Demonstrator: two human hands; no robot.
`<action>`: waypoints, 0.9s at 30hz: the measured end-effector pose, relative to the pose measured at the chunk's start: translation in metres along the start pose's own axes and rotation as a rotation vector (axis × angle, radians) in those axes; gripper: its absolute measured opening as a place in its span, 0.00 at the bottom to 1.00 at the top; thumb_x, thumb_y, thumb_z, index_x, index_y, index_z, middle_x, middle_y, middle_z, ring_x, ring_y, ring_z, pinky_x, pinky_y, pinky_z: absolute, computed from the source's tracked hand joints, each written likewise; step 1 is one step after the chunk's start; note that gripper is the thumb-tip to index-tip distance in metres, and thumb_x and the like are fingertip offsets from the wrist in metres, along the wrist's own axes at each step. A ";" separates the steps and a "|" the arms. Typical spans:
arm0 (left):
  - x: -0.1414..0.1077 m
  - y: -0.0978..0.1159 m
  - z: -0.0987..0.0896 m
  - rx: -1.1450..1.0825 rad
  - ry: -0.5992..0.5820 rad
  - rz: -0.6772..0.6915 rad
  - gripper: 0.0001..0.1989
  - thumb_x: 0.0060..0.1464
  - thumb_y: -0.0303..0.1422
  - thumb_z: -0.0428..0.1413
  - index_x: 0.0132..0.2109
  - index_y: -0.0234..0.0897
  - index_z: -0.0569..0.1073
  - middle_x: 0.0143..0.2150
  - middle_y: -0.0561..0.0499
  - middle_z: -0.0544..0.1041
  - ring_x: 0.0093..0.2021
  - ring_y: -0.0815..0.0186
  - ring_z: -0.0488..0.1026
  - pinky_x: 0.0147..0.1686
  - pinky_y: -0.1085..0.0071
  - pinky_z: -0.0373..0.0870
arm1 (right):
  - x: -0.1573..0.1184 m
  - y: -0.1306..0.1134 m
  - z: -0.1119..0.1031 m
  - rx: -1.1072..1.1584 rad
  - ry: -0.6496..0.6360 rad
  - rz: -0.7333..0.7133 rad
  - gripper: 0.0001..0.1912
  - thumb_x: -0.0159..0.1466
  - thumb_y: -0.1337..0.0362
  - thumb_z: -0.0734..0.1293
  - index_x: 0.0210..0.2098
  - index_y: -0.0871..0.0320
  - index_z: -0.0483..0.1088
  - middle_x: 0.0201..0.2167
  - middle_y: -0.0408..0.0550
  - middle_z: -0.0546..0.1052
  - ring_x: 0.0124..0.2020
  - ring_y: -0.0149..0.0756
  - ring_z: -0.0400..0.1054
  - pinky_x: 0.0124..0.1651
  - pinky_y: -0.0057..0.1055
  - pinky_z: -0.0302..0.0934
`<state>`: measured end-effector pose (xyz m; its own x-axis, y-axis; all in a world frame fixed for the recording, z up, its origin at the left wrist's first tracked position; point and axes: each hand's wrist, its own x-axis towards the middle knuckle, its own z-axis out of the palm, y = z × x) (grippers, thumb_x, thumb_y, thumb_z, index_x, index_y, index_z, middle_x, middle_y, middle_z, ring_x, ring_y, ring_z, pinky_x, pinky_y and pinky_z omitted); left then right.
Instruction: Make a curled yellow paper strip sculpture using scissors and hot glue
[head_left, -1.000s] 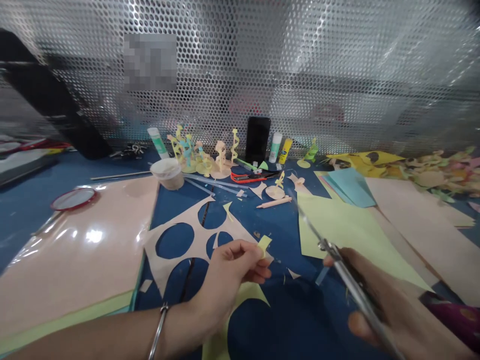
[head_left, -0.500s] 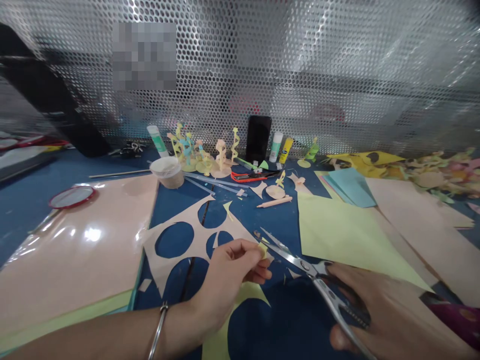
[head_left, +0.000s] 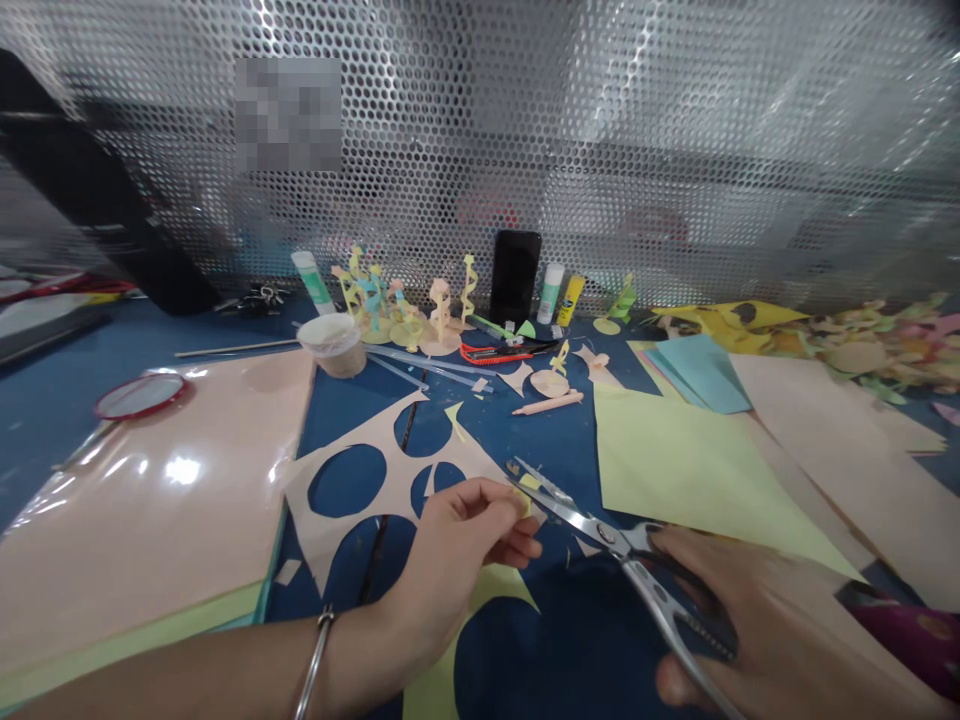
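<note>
From the view's middle, a red-rimmed disc (head_left: 141, 397) lies at nine o'clock, over the far corner of a glossy stack of peach sheets (head_left: 172, 490) on the blue table (head_left: 45, 430). A white tub (head_left: 334, 350) stands closer in at nine, just beside a white-capped glue stick (head_left: 312, 283). Toward seven, a peach sheet with round cutouts (head_left: 394, 460) lies flat. Paper spirals (head_left: 440, 300) stand on round bases at ten.

The left hand (head_left: 472, 530), at six, has its grip closed: thumb and fingertips pinch a small yellow paper slip (head_left: 529, 481), which sits toward five, between the parted blades of the scissors (head_left: 606, 535); whether the blades touch it I cannot tell. A black phone (head_left: 514, 275) leans upright at one.

At four, the right hand (head_left: 742, 600) has its grip around the scissors' handles. A yellow-green sheet (head_left: 667, 450) lies between three and four, with blue sheets (head_left: 701, 372) at three and a blurred heap of paper pieces (head_left: 862, 345) farther out.
</note>
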<state>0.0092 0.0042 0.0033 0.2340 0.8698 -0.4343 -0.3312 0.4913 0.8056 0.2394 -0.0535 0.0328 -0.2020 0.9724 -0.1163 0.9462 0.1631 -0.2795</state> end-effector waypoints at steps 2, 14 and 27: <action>0.000 0.000 0.000 -0.001 0.000 -0.007 0.04 0.45 0.28 0.61 0.25 0.34 0.75 0.22 0.53 0.78 0.20 0.72 0.74 0.22 0.79 0.68 | 0.000 -0.001 0.000 0.018 -0.001 -0.004 0.14 0.47 0.59 0.73 0.34 0.50 0.73 0.26 0.43 0.79 0.23 0.40 0.72 0.22 0.29 0.59; 0.000 -0.001 0.000 0.007 -0.027 -0.016 0.09 0.46 0.33 0.64 0.24 0.34 0.73 0.22 0.53 0.78 0.20 0.72 0.74 0.21 0.79 0.68 | 0.001 -0.004 0.003 0.105 -0.075 0.020 0.10 0.48 0.62 0.74 0.29 0.50 0.72 0.21 0.38 0.76 0.19 0.35 0.69 0.22 0.26 0.56; 0.000 -0.001 -0.001 -0.008 -0.039 -0.011 0.07 0.48 0.30 0.62 0.25 0.34 0.74 0.22 0.53 0.78 0.20 0.72 0.75 0.21 0.80 0.69 | 0.002 0.000 0.007 0.116 -0.130 0.031 0.09 0.57 0.57 0.69 0.23 0.52 0.69 0.19 0.38 0.76 0.20 0.34 0.70 0.22 0.25 0.59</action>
<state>0.0088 0.0033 0.0019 0.2728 0.8621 -0.4270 -0.3357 0.5012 0.7976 0.2370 -0.0528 0.0259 -0.2111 0.9458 -0.2468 0.9186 0.1057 -0.3808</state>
